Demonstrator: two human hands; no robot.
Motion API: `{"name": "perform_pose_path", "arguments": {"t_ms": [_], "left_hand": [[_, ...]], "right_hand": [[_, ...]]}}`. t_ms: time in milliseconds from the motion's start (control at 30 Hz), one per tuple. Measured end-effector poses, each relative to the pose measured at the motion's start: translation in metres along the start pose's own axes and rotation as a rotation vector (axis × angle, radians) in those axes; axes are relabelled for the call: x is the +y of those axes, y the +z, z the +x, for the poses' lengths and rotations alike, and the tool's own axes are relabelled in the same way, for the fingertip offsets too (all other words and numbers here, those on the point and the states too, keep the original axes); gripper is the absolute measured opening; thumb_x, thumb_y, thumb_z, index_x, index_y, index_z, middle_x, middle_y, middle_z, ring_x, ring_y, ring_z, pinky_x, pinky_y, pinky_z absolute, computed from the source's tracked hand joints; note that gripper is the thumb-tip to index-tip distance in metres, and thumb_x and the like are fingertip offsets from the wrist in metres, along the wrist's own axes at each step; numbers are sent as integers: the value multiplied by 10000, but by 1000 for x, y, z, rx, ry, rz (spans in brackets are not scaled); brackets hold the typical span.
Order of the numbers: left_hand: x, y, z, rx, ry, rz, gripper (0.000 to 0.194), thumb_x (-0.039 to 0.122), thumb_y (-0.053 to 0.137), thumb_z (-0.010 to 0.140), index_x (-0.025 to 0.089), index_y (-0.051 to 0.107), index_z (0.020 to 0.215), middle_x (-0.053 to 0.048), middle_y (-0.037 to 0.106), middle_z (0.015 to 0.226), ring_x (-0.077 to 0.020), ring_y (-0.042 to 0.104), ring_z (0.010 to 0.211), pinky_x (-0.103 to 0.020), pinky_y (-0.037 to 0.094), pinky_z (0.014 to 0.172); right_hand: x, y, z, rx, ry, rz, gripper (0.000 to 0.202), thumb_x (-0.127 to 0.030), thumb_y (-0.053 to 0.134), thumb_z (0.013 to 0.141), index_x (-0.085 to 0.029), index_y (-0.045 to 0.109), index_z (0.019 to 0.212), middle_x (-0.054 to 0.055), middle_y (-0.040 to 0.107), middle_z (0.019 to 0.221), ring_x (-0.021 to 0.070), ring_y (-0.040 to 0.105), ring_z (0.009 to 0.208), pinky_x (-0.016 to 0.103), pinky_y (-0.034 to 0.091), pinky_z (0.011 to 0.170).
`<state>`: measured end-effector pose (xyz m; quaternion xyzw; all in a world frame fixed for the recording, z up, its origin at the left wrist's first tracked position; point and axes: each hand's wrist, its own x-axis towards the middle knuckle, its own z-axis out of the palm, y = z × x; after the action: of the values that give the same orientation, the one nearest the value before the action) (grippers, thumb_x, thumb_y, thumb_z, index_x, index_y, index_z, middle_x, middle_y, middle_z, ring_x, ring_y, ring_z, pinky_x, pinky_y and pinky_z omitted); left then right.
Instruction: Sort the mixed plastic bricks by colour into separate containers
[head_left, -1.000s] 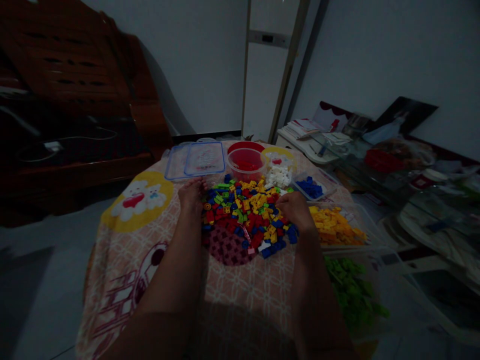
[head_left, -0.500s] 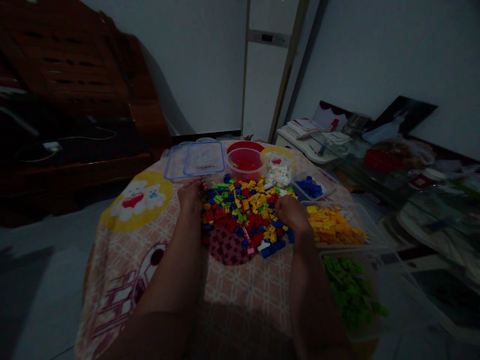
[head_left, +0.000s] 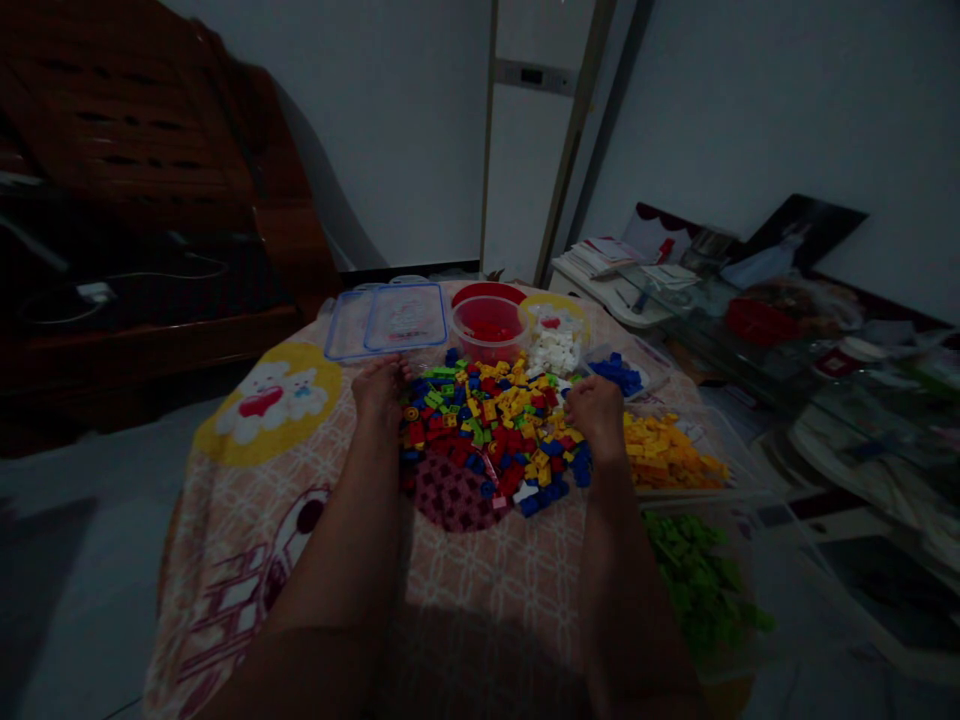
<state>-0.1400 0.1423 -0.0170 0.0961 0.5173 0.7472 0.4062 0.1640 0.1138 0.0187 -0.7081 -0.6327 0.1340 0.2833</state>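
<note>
A mixed heap of toy building bricks in red, yellow, green, blue and white lies on the table. At the heap's left edge rests my left hand, fingers curled in; whatever they may hold is hidden. My right hand is over the right side of the heap, closed with fingers pressed together, and I cannot make out what is in it. Close by it are a tub of blue bricks and a clear box of yellow bricks. Green bricks fill another clear box nearer me.
Behind the heap stand a round tub with red bricks and a pile of white bricks. Blue-rimmed clear lids lie at the back left. A cluttered glass table is to the right, a wooden bench to the left.
My right hand has moved slightly up and right, away from the heap's middle towards the blue tub. The left hand stays at the heap's left edge.
</note>
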Motion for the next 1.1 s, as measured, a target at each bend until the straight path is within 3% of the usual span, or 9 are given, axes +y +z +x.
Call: {"name": "perform_pose_path", "arguments": {"t_ms": [133,267,433,600,733,967,1100], "left_hand": [[0,1,0,-6,8,-4,174,-32,529,637,103,613,707,-32,612,612,-82,564,523,-154,480,509],[1,1,-2,-13,0,-22,180,-36,519,630,104,611,696,-22,608,601,-76,548,504,-154,479,491],[3,1,-5,-7,2,-18,180,-41,523,631,102,612,694,-28,617,615,-79,563,517,-156,484,502],[0,1,-1,3,9,2,170,-38,542,634,109,610,688,-31,622,626,-86,573,540,-159,484,517],[-1,0,1,-9,11,13,182,-44,530,640,114,607,688,-24,618,615,-80,564,532,-150,478,519],[2,1,-4,-1,-6,4,176,-36,522,674,117,608,689,-20,609,606,-77,558,525,-145,482,519],[3,2,-5,6,0,-3,181,-40,515,669,111,613,695,-27,616,613,-80,564,530,-145,475,510]], "right_hand": [[5,-1,2,163,127,73,308,-193,523,848,-140,766,1030,140,772,836,256,717,822,286,524,720],[4,-6,1,174,106,61,319,-199,512,863,-132,773,1033,144,777,885,247,717,849,277,517,748],[-3,-7,-4,79,5,-124,301,-199,513,908,-143,787,1018,138,782,1007,243,715,976,286,491,866],[-7,2,-8,-80,-41,-303,331,-206,553,938,-149,717,1220,163,737,1187,266,686,1118,318,481,940],[-7,6,-9,-175,-46,-385,294,-200,554,936,-176,721,1177,148,734,1173,260,678,1144,319,477,957],[-4,8,-8,-146,4,-316,229,-235,585,900,-181,738,1062,138,755,1088,258,699,1086,320,500,912],[0,10,-3,12,53,-43,243,-270,607,872,-157,731,1048,131,768,1016,245,721,987,303,531,872]]}}
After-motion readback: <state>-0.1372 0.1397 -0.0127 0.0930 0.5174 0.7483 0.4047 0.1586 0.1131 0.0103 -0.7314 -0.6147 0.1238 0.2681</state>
